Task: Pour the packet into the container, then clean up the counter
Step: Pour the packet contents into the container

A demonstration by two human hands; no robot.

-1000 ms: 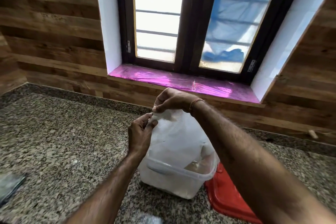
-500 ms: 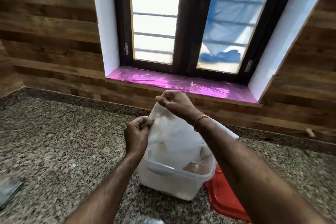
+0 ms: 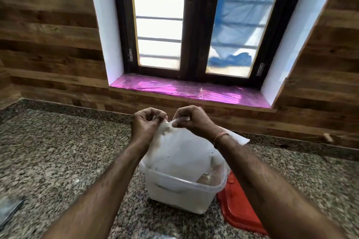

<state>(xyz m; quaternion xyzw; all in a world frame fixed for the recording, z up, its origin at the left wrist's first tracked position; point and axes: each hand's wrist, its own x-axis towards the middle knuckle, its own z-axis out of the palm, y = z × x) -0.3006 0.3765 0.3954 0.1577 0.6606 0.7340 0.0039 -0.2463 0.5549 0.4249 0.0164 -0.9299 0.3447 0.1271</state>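
A translucent white plastic packet (image 3: 180, 149) hangs upside down with its lower end inside the clear plastic container (image 3: 174, 196) on the granite counter. My left hand (image 3: 145, 124) and my right hand (image 3: 191, 120) pinch the packet's raised top edge, close together above the container. Some brownish contents show inside the container at its right side (image 3: 207, 177). The packet's far corner sticks out past my right wrist.
A red lid (image 3: 239, 209) lies flat on the counter just right of the container. A dark flat object (image 3: 7, 209) sits at the left edge of view. A pink-lined window sill (image 3: 184, 91) runs behind, above the wooden wall.
My left hand has risen and my right hand has shifted so both now pinch the packet's top edge close together. The packet stays over the container.
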